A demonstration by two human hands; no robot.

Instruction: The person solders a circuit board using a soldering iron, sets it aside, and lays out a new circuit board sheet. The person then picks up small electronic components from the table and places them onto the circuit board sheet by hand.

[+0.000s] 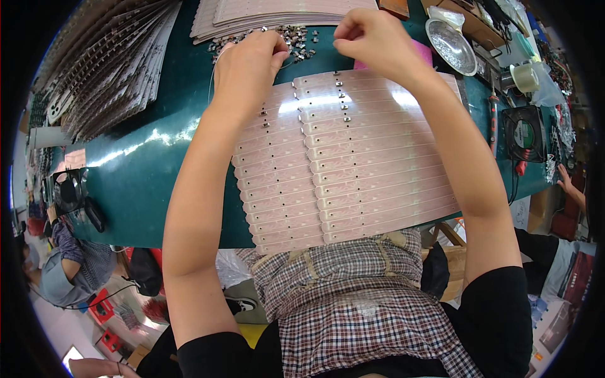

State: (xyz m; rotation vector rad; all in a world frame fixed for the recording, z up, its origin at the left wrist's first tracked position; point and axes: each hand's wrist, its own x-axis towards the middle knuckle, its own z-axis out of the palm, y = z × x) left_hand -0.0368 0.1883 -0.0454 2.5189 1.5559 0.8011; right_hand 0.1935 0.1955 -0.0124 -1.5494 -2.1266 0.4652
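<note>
My left hand (pixel 249 66) is over a pile of small metal clips (pixel 301 39) at the far side of the table. Its fingers are curled in, and the fingertips are partly hidden. A thin pale line runs beside the wrist. Thumb and fingers pinched together, my right hand (pixel 378 41) hovers above a pink block (pixel 421 53); whatever they hold is too small to tell. Between my forearms lies a sheet of pinkish slatted panels (pixel 372 164) with scalloped left ends and rows of dark holes. Several small metal pieces sit along the upper holes.
Stacked slatted sheets (pixel 277 11) lie at the back, with a fanned stack of strips (pixel 120 69) at the left. A metal dish (pixel 451 47), a thread spool (pixel 524 78) and a black fan (pixel 524 133) stand at the right. Other people are on both sides.
</note>
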